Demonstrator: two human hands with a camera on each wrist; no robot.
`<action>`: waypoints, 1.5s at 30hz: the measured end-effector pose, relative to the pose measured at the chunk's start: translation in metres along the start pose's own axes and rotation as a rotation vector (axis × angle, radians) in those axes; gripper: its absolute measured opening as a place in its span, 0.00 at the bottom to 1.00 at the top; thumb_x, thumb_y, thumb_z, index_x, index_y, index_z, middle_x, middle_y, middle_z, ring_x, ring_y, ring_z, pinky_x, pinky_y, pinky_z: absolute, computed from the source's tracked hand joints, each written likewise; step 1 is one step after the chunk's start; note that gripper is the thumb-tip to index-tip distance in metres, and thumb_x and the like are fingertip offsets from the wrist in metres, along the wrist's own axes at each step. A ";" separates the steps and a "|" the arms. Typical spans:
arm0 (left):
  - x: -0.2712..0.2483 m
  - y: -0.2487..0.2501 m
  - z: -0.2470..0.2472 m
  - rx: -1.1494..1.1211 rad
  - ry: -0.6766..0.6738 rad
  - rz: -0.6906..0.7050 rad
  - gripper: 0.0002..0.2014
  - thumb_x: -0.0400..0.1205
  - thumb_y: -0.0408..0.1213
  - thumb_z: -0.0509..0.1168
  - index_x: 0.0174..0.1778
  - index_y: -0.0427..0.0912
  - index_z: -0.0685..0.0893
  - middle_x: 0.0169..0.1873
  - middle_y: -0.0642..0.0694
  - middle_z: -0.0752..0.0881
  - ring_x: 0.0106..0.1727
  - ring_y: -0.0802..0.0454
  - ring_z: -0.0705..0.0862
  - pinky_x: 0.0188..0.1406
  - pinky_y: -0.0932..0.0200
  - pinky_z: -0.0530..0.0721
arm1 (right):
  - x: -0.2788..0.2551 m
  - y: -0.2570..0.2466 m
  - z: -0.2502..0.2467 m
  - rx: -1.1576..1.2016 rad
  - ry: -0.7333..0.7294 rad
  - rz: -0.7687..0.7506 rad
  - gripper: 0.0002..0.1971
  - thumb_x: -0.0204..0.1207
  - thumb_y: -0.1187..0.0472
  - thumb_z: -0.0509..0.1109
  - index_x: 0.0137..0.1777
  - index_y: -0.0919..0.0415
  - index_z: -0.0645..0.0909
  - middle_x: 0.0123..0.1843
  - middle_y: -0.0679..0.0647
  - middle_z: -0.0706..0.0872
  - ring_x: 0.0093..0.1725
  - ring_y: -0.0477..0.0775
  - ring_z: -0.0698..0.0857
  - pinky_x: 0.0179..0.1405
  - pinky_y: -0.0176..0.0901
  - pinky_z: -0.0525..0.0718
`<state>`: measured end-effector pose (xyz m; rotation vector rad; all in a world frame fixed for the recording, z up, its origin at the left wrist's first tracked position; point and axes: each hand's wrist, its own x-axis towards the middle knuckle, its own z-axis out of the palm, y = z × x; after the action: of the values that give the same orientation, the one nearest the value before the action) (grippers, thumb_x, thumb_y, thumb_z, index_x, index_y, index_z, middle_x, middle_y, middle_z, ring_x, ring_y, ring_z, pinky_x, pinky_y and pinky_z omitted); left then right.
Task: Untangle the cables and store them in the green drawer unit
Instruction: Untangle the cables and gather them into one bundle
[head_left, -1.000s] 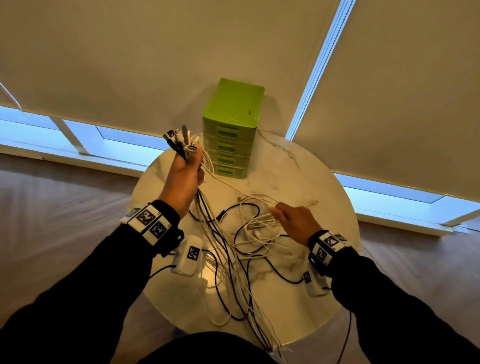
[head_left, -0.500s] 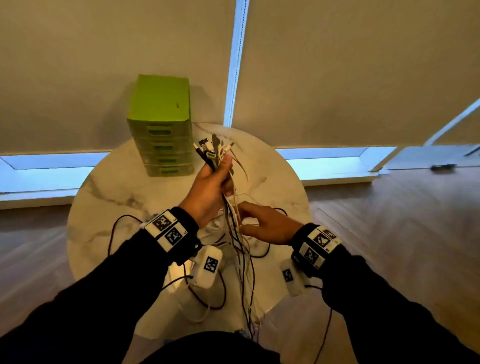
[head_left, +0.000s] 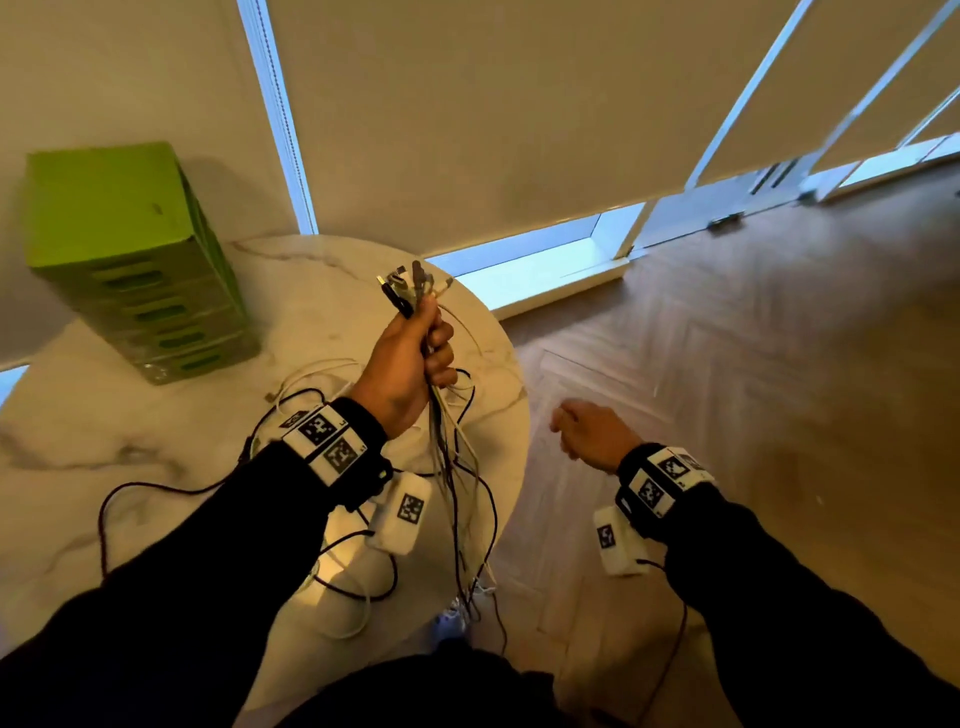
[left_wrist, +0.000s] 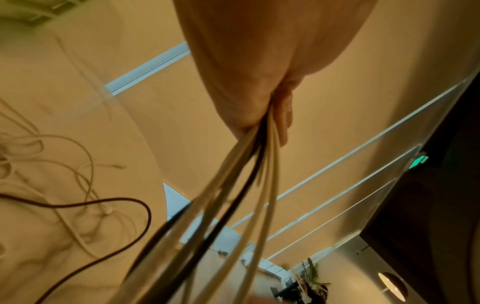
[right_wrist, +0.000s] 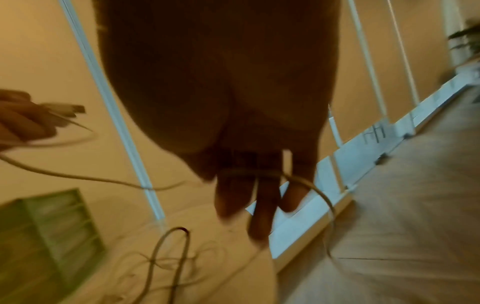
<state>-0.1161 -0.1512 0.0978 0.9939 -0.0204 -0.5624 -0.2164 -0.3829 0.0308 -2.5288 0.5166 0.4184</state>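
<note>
My left hand (head_left: 410, 358) grips a bundle of white and black cables (head_left: 447, 441) raised above the round marble table (head_left: 104, 441); several plugs stick up out of the fist. In the left wrist view the cable bundle (left_wrist: 233, 195) hangs down from the left hand (left_wrist: 259, 72). My right hand (head_left: 587, 431) hovers past the table's right edge, over the floor. In the blurred right wrist view a thin white cable (right_wrist: 311, 189) crosses the fingers (right_wrist: 262, 216) and runs between two of them. The green drawer unit (head_left: 130, 260) stands at the table's far left, drawers closed.
Loose white cables (head_left: 322, 374) and a black cable (head_left: 156, 488) lie on the marble near my left forearm. Strands of the bundle trail over the table's near edge. Wooden floor (head_left: 753, 389) lies to the right, with blinds and low windows behind.
My right hand has left the cables beside the bundle and swung out right, past the table edge. My left hand keeps the bundle raised. The head view has turned right.
</note>
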 end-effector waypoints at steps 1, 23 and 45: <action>0.000 0.000 -0.001 -0.019 -0.018 -0.027 0.16 0.92 0.45 0.53 0.39 0.46 0.70 0.28 0.52 0.67 0.22 0.58 0.59 0.22 0.64 0.59 | 0.000 0.010 0.005 -0.044 -0.106 0.076 0.12 0.87 0.55 0.55 0.58 0.57 0.78 0.52 0.57 0.89 0.52 0.61 0.88 0.55 0.51 0.84; 0.020 -0.019 -0.025 0.313 0.220 0.175 0.17 0.93 0.47 0.52 0.39 0.46 0.71 0.23 0.56 0.67 0.22 0.60 0.64 0.23 0.63 0.67 | -0.009 -0.050 -0.001 0.089 0.182 -0.444 0.15 0.90 0.52 0.56 0.45 0.59 0.73 0.38 0.53 0.80 0.37 0.51 0.78 0.38 0.46 0.74; -0.036 0.072 -0.068 0.324 -0.210 -0.142 0.13 0.89 0.43 0.56 0.43 0.40 0.78 0.31 0.41 0.87 0.38 0.40 0.89 0.59 0.40 0.84 | 0.037 -0.138 0.057 -0.080 -1.175 -0.236 0.14 0.74 0.53 0.79 0.37 0.65 0.86 0.39 0.59 0.91 0.49 0.59 0.89 0.60 0.47 0.82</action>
<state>-0.0975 -0.0515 0.1256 1.2537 -0.2348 -0.8097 -0.1343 -0.2533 0.0290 -1.8979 -0.2553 1.6492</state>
